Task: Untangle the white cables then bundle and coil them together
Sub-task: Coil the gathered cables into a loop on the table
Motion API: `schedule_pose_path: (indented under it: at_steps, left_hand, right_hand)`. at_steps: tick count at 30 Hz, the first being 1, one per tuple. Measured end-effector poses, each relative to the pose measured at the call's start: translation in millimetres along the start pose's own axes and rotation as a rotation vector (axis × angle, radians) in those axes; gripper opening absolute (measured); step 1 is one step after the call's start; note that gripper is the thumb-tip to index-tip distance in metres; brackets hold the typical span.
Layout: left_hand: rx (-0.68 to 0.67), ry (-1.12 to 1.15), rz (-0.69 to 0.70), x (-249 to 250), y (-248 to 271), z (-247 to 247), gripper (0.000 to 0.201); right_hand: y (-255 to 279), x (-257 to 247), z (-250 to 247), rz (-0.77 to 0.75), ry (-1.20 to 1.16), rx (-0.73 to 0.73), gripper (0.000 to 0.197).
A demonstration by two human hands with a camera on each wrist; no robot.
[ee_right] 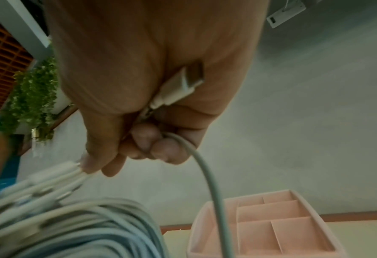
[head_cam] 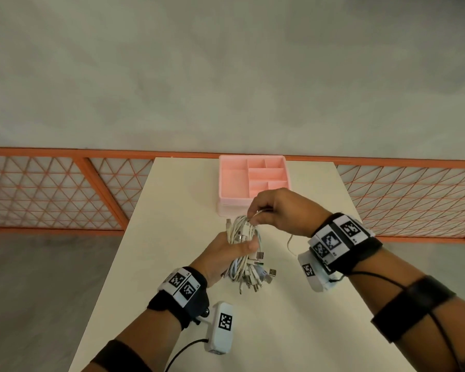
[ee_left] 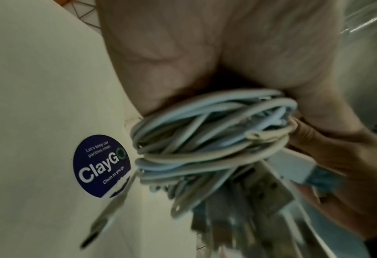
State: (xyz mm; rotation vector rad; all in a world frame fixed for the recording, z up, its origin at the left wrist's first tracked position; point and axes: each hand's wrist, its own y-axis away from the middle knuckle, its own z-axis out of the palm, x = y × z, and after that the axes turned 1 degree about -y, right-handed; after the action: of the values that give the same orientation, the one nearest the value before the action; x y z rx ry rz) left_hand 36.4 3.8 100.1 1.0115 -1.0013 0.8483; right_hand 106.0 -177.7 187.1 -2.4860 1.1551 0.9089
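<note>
A bundle of white cables (head_cam: pixel 243 245) is held above the cream table (head_cam: pixel 172 210). My left hand (head_cam: pixel 226 251) grips the bundle around its middle, thumb across the front. Several USB plugs (head_cam: pixel 258 275) stick out below the hand. In the left wrist view the coiled cables (ee_left: pixel 205 139) fill my left hand (ee_left: pixel 227 61). My right hand (head_cam: pixel 277 210) sits just above the bundle, pinching one cable end. In the right wrist view my right hand (ee_right: pixel 143 97) curls around a white plug (ee_right: pixel 183 83), and a loose cable (ee_right: pixel 209 183) loops down from the fingers.
A pink compartment tray (head_cam: pixel 253 178) stands at the table's far end, right behind my right hand; it shows as the pink tray (ee_right: pixel 271 227) in the right wrist view. A round blue sticker (ee_left: pixel 101 165) is on the table. An orange lattice railing (head_cam: pixel 51 189) runs behind.
</note>
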Motion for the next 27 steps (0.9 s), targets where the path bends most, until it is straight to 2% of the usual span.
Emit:
schedule_pose_path:
  at_steps: [2, 4, 9, 12, 15, 18, 23, 27]
  left_hand:
    - [-0.046, 0.067, 0.016, 1, -1, 0, 0.039]
    - [-0.074, 0.158, 0.024, 5, -1, -1, 0.034]
    - [-0.189, 0.392, -0.063, 14, 0, -4, 0.044]
    - [-0.264, 0.533, -0.077, 17, -1, -5, 0.05]
    - [-0.31, 0.614, -0.06, 22, -4, -8, 0.048]
    - [-0.312, 0.667, -0.043, 24, -5, -12, 0.046]
    - [-0.276, 0.722, -0.038, 20, -3, -10, 0.048]
    - [-0.236, 0.735, -0.037, 16, -1, -8, 0.049]
  right_hand:
    - [-2, 7, 0, 0.045, -0.122, -0.021, 0.007]
    - [-3, 13, 2, 0.06, -0.194, 0.005, 0.005]
    - [-6, 23, 5, 0.068, -0.382, 0.152, 0.007]
    - [-8, 26, 6, 0.08, -0.445, 0.229, 0.012]
    - [-9, 26, 17, 0.114, -0.629, 0.303, 0.015]
    - [-9, 31, 32, 0.181, -0.734, 0.367, 0.018]
    - [-6, 29, 52, 0.238, -0.755, 0.397, 0.026]
    - [-2, 32, 66, 0.274, -0.782, 0.374, 0.035]
